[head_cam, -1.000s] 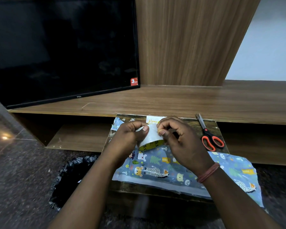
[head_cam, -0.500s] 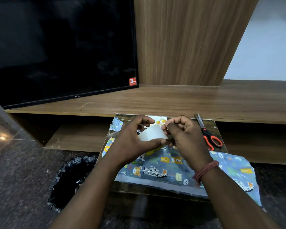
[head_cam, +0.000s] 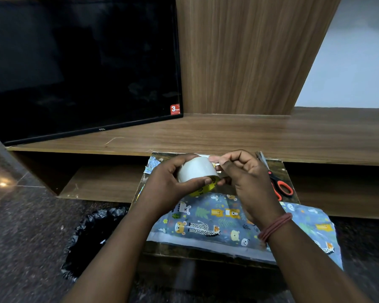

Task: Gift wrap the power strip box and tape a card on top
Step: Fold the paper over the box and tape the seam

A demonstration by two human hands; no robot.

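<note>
The left hand gripped the tape roll, which had risen clear of the wrapping paper since a second earlier. The right hand, beside the roll, pinched at its rim, apparently hunting for the tape's free end. The wrapped box was hidden behind the hands; scissors lay right of the roll on the counter.

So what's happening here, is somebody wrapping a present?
Yes, mid-job. The left hand grips a roll of clear tape while the right hand picks at its edge with pinched fingers. Below lies animal-print wrapping paper on a small table, with orange-handled scissors beside the right hand. I can't see the box or card clearly; the hands hide that spot.
</note>
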